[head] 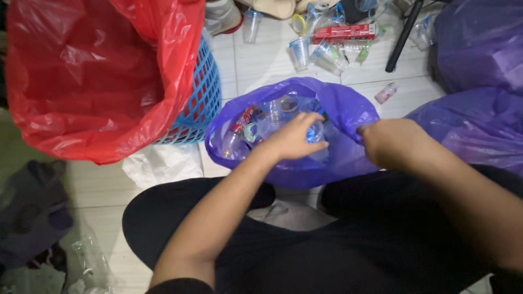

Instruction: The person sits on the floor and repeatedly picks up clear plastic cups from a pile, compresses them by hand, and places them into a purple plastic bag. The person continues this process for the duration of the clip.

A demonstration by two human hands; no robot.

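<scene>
Left hand (291,139), fingers curled around a clear plastic bottle (315,132) inside the purple bag (348,109) on the tiled floor (261,60); right hand (388,140) closed, pinching the bag's right rim.

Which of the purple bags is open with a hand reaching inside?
The middle purple bag between the knees: the left hand reaches into its bottles while the right hand holds its rim. The right-side purple bags are untouched.
</scene>
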